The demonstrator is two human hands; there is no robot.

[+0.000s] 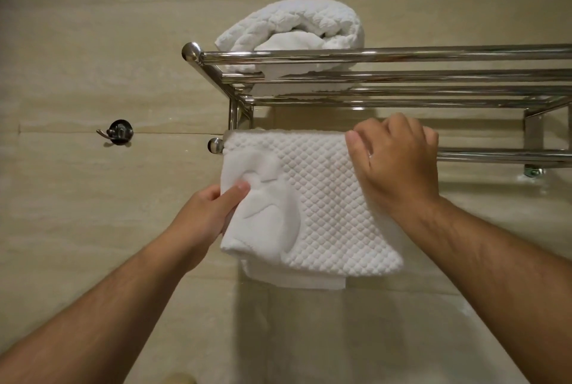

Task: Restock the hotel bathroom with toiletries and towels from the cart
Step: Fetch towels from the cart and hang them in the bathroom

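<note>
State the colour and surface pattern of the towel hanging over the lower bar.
White hanging towel, raised diamond-quilted texture; seen in the head view.

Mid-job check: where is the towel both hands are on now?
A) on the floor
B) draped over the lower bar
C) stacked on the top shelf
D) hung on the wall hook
B: the hanging towel drapes over the lower bar, left hand pinching its left edge, right hand curled over its top; the folded towel on the top shelf is apart from both.
</note>
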